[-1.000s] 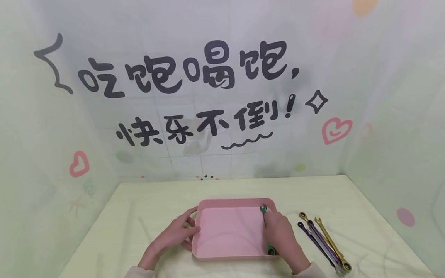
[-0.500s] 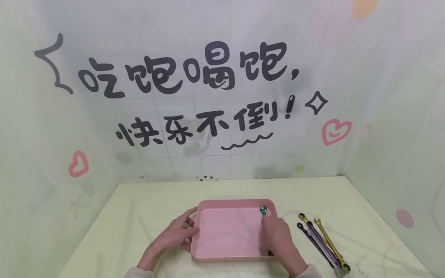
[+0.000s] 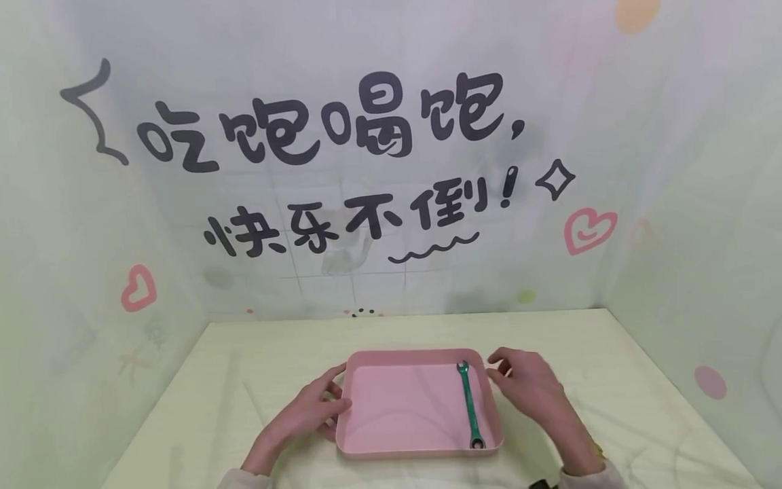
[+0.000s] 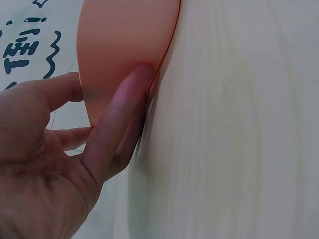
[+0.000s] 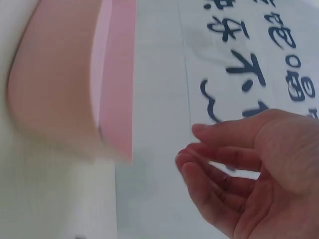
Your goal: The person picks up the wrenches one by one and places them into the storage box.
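The green combination wrench [image 3: 470, 406] lay flat inside the pink tray [image 3: 397, 411], near its right wall, with the forked end towards the far side and the ring end towards the near side. The step in hand seemed to be laying the wrench neatly there. Done well, it called for a light, steady hold at the opposite end, since a hard push could have slid so shallow a tray across the counter [image 3: 269, 339]. The left hand [image 3: 314, 411] suited that: its grip was on the tray's left end, thumb at the rim and fingers against the outer wall. The right hand [image 3: 531, 384] had a released grip, fingers loosely curled round nothing, near the far right corner but apart from it; it did best to clear the rim without a knock that might shift the wrench. By count there were one tray, one wrench in full sight and two hands. Beside the right forearm [image 3: 574, 435] showed one gold sliver [image 3: 599, 451], and at the lower edge one dark piece [image 3: 540, 484], both too little seen to name; whether more lay behind the arm could not be told.
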A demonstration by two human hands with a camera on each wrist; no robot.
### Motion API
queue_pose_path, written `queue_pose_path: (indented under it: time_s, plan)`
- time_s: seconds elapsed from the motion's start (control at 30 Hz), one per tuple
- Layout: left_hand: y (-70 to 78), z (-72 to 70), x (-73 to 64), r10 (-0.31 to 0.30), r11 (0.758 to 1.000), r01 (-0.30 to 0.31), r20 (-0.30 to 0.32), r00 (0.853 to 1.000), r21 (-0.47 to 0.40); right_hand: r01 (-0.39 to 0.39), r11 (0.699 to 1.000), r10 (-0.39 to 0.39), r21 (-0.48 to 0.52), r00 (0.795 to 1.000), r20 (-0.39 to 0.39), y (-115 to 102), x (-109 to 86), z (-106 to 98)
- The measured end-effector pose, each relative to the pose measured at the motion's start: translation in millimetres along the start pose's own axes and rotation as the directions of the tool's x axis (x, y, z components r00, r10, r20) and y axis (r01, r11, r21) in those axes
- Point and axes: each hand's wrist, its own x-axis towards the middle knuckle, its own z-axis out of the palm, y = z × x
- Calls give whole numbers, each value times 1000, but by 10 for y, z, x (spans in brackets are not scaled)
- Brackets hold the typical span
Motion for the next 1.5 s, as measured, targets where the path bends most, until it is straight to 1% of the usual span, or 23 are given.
queue_pose_path:
  time_s: [0.03, 0.13, 0.23, 0.33, 0.43, 0.57, 0.67, 0.77, 0.83, 0.9, 1.03, 1.13, 1.23, 1.3, 1.33, 1.43, 1.5]
  plan:
    - [3, 1, 3, 1, 1000, -1, 2, 1000, 0, 15, 1000, -15, -7, 1000, -17, 83, -3, -54]
    - [4, 4, 12, 2, 1000, -2, 4, 1000, 2, 14, 1000, -16, -27, 999, -47, 336, -49, -206]
    - [-5, 1, 14, -1, 1000, 1, 2, 1000, 1, -6, 998, 4, -61, 999, -41, 575, -105, -347]
    - [-15, -4, 13, -2, 1000, 2, 3, 1000, -4, -36, 995, 37, -96, 999, 2, 790, -143, -471]
    - [-17, -12, 9, 0, 1000, 0, 6, 1000, -8, -67, 992, 75, -111, 995, 70, 999, -159, -538]
    - [-11, -18, 6, 1, 1000, -1, 6, 1000, -8, -110, 988, 125, -110, 983, 137, 1241, -178, -535]
    - [-1, -26, 8, -1, 1000, 1, -1, 1000, -7, -147, 986, 158, -75, 972, 172, 1363, -188, -504]
    - [4, -32, 9, -4, 1000, 4, -6, 1000, -8, -191, 982, 188, -3, 959, 213, 1427, -193, -473]
    - [2, -33, 4, -2, 1000, 2, -5, 1000, -8, -204, 978, 190, 33, 950, 247, 1457, -202, -452]
    - [-4, -27, -1, -2, 1000, 2, -4, 1000, -7, -204, 977, 177, 66, 942, 285, 1488, -216, -434]
    - [-18, -12, 8, -2, 1000, 2, -2, 1000, -5, -160, 977, 97, 141, 923, 373, 1564, -236, -409]
    - [-25, -2, 26, -1, 1000, 1, -5, 1000, -4, -172, 970, 90, 174, 912, 400, 1577, -234, -397]
    - [-25, 1, 35, 3, 1000, -3, -11, 1000, 0, -227, 964, 160, 139, 912, 378, 1538, -224, -379]
    - [-24, 1, 34, 2, 1000, -2, -14, 1000, -1, -265, 958, 209, 112, 908, 363, 1504, -216, -365]
    - [-23, 1, 33, 0, 1000, 0, -17, 1000, -1, -275, 956, 223, 101, 908, 355, 1490, -214, -359]
    - [-22, 1, 31, -6, 1000, 6, -19, 1000, 0, -288, 952, 237, 107, 910, 339, 1470, -210, -348]
    - [-20, 0, 30, -5, 1000, 5, -18, 1000, -2, -269, 954, 214, 130, 919, 330, 1477, -213, -349]
